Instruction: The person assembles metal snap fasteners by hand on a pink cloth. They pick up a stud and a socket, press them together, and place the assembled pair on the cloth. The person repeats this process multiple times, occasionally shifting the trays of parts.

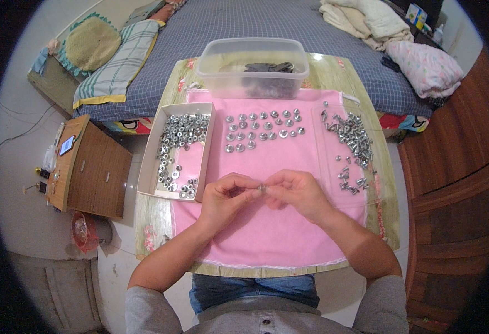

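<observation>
My left hand (228, 199) and my right hand (300, 192) meet above the pink cloth (280, 239). Both are closed, fingertips pinching one small metal fastener (262, 188) between them; its exact form is mostly hidden by the fingers. Beyond them, several silvery screw-and-washer pieces (253, 126) stand in rows on the cloth. To the left, a white cardboard box (208, 133) holds many loose nuts (183, 127) and a few flat washers (175, 175). On the right, a clear shallow tray (325, 167) carries a heap of loose screws (356, 139).
A translucent plastic bin (216, 69) with dark parts (269, 68) stands at the table's far edge. Behind the table is a bed (244, 22) with a checked cover. A wooden cabinet (97, 178) with a phone (67, 145) on top is at left, beside a waste bin (86, 231).
</observation>
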`<state>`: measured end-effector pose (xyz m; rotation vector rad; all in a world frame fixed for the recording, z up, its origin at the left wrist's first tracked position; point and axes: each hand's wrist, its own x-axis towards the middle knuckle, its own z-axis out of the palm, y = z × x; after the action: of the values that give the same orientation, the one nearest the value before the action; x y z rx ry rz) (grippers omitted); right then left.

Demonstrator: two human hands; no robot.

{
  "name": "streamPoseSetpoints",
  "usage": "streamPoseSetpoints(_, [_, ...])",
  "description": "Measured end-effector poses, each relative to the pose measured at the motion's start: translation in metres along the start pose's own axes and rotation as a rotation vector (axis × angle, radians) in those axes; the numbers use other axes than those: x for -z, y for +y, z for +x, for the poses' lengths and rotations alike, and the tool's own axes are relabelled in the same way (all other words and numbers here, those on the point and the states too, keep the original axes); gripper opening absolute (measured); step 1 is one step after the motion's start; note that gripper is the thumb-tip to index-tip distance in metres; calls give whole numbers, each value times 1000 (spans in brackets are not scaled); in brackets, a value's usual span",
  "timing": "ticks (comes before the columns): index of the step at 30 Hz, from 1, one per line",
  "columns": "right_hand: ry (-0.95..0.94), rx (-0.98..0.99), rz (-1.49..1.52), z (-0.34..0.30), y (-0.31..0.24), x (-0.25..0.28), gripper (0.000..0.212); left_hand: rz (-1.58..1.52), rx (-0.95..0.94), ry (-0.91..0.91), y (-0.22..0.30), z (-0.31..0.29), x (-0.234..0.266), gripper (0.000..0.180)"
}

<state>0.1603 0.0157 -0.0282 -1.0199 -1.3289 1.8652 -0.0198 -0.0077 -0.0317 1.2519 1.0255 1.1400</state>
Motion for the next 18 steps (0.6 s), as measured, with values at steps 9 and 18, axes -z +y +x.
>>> streamPoseSetpoints(9, [-38, 55, -64, 1, 3, -2, 22, -20, 62, -7, 2, 1, -1, 13])
streamPoseSetpoints(18, [-50, 49, -117, 1, 4, -3, 26, -1, 0, -17, -3, 1, 0, 14])
